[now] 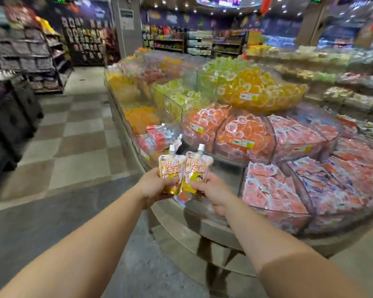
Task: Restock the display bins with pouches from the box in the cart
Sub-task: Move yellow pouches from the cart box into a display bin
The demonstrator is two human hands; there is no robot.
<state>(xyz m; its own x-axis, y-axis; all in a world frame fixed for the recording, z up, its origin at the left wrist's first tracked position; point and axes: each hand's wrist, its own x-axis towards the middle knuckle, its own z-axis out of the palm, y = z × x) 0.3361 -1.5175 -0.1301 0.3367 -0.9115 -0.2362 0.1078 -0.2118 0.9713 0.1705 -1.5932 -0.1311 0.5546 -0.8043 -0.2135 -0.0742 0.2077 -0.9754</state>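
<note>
My left hand [154, 186] grips an orange-and-white spouted pouch [170, 167] by its lower end, held upright. My right hand [213, 190] grips a second matching pouch [197, 166] beside it, and more foil shows under that one. Both pouches hang over the near edge of the round display stand [213, 231], above a clear bin [228, 175] whose inside looks nearly bare. A bin of similar pouches [157, 136] lies just behind the hands. The cart and its box are out of view.
Clear bins of orange, yellow and green jelly cups [254, 89] and pink packets [274, 190] fill the tiered stand to the right. A checkered aisle floor [78, 134] runs on the left, with dark shelving [30, 61] and a black object [11, 125] along it.
</note>
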